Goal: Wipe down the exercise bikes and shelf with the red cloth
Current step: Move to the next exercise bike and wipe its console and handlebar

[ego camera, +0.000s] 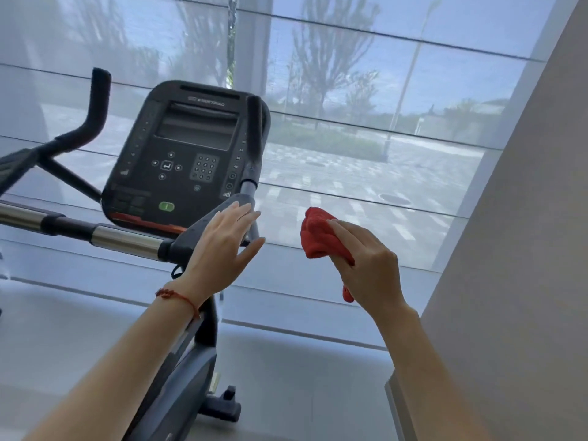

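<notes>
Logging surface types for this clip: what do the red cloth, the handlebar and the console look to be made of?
Red cloth: soft knit or terry fabric, bunched in folds in the right hand.
Handlebar: polished metal, mirror sheen, with matte black grip sections.
Console: matte black plastic, probably, with a glossy dark screen.

One exercise bike is standing by the window, one red cloth and two hands are showing beside its console
</notes>
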A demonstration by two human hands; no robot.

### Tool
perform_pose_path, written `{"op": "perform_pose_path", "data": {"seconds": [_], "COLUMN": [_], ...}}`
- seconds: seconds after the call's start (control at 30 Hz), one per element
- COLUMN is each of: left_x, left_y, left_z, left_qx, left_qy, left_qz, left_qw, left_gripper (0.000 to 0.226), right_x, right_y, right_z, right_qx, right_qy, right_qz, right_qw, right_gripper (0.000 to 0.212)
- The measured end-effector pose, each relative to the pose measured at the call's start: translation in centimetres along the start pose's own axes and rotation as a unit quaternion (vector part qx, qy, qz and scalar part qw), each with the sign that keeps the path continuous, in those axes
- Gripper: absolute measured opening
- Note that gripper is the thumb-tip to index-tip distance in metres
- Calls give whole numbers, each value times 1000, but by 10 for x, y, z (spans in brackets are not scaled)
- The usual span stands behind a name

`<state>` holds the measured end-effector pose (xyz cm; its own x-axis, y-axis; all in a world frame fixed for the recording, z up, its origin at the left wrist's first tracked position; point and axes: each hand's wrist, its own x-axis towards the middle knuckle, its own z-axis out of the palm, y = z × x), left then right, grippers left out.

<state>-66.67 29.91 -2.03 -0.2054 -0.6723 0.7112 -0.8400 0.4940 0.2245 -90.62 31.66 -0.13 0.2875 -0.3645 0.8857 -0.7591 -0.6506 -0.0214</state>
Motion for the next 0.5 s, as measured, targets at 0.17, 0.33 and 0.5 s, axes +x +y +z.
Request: {"op": "perform_pose_path", "data": {"seconds": [0.17,0.33,0.5], "left_x": [14,35,59], "left_y": [-30,-55,-91], "left_z": [-1,7,6], "left_qx": [41,60,39], "left_qy": [7,-13,-13], "left_qz": [-29,-20,-2], "left_qw": [999,998,999], "left_gripper": [59,59,62], "right_x": [39,76,102], "right_y": [15,21,19], "right_z": [28,65,97], "right_qx": [15,21,1], "right_qy": [8,-5,-17], "right_qz": [-50,-75,-91], "right_qw": [999,997,996], "right_gripper": [34,33,34]}}
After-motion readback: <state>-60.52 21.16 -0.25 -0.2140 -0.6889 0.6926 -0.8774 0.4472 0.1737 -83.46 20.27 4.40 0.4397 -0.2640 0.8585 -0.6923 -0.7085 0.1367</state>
